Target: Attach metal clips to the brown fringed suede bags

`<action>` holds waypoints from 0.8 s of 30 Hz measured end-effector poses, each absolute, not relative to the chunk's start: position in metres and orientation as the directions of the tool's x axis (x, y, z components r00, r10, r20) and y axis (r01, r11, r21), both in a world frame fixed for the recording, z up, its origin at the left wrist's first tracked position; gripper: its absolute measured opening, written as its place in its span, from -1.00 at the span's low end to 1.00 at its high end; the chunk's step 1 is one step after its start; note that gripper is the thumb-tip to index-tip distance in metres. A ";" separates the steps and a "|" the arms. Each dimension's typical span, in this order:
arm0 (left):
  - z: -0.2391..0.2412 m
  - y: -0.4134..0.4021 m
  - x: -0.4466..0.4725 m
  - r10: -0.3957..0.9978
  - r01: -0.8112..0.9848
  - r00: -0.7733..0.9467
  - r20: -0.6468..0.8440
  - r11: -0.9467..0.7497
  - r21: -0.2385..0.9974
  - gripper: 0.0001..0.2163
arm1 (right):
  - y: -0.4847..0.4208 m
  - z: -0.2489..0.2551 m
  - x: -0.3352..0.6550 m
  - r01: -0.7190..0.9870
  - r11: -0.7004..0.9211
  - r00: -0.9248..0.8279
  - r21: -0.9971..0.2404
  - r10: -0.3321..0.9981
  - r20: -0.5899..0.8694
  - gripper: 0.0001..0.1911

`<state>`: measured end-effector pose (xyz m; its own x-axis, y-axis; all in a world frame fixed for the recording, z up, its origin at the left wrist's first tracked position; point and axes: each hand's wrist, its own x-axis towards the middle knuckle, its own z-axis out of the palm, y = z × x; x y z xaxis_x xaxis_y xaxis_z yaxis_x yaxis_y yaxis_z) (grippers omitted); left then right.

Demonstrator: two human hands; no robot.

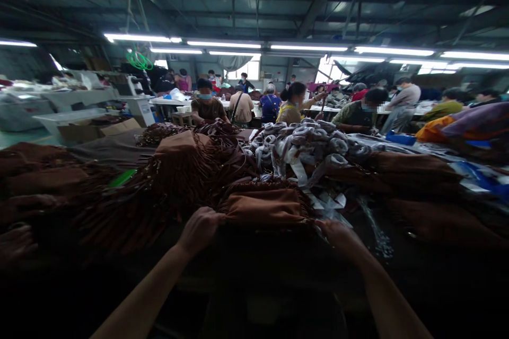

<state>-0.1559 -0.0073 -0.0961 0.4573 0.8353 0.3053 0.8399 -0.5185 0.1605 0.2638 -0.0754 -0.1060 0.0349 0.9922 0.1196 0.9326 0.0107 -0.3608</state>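
A brown suede bag with fringe (264, 206) lies on the dark table in front of me. My left hand (201, 228) grips its left edge with fingers curled. My right hand (336, 233) holds the bag's right edge, its fingers partly hidden in shadow. Both arms reach forward from the bottom of the view.
Piles of brown fringed bags (175, 164) cover the table on the left. A heap of grey-white straps (310, 143) sits behind the bag. More brown pieces (413, 169) lie at the right. Several people work at tables farther back under strip lights.
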 end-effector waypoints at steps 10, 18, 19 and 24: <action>-0.096 -0.049 -0.018 0.679 0.635 0.587 0.440 -0.724 0.270 -0.37 | -0.093 -0.081 0.225 0.765 0.089 -0.115 -0.637 0.993 -0.001 -0.52; -0.082 -0.025 0.060 0.427 0.282 0.845 0.322 -0.867 0.411 -0.81 | -0.108 -0.095 0.243 0.666 0.023 -0.142 -0.746 0.985 -0.096 -0.49; -0.084 -0.023 0.062 0.459 0.311 0.832 0.311 -0.851 0.424 -0.82 | -0.106 -0.099 0.247 0.677 0.009 -0.096 -0.736 0.992 -0.076 -0.49; -0.097 -0.023 0.066 0.574 0.443 0.774 0.266 -0.792 0.421 -0.81 | -0.083 -0.112 0.249 0.757 0.059 -0.004 -0.651 0.996 0.086 -0.56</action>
<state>0.0663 -0.0234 -0.0972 0.7742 0.5744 0.2659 0.4425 -0.7916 0.4214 0.2494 -0.0832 -0.1118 -0.0038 0.9963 0.0864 0.7566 0.0594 -0.6512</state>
